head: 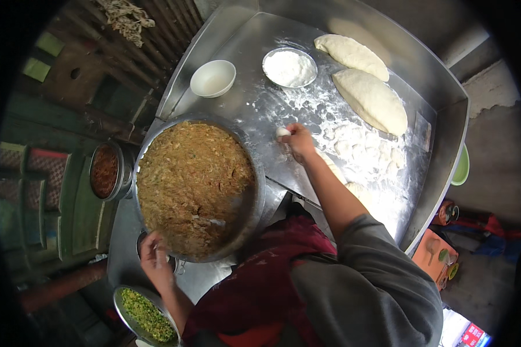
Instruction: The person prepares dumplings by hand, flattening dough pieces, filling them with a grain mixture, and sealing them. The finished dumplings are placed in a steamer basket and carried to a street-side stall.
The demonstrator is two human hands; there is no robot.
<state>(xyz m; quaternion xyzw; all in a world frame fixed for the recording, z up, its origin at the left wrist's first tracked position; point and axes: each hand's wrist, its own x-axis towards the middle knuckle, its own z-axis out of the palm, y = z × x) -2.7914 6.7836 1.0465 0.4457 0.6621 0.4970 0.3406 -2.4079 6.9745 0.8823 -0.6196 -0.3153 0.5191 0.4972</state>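
My right hand [301,141] is over the steel worktop [252,156], its fingers closed on a small white lump [282,132] that looks like dough. To the left stands a large metal basin [259,191], filled with a brownish minced filling [191,178]. A pale, flat utensil end [208,220] lies in the filling near my side. My left hand [155,253] hovers by the basin's lower left rim, fingers slightly curled and blurred; whether it holds anything is unclear. Flour-dusted dough pieces [364,147] sit right of my right forearm, which partly covers a dough strip [332,167].
Two long dough loaves [369,102] lie at the back right, near a bowl of flour [289,68] and a white bowl [213,78]. A pot of reddish-brown paste [105,171] stands left; a bowl of chopped greens [147,314] sits lower left. A raised metal wall [453,130] borders the worktop.
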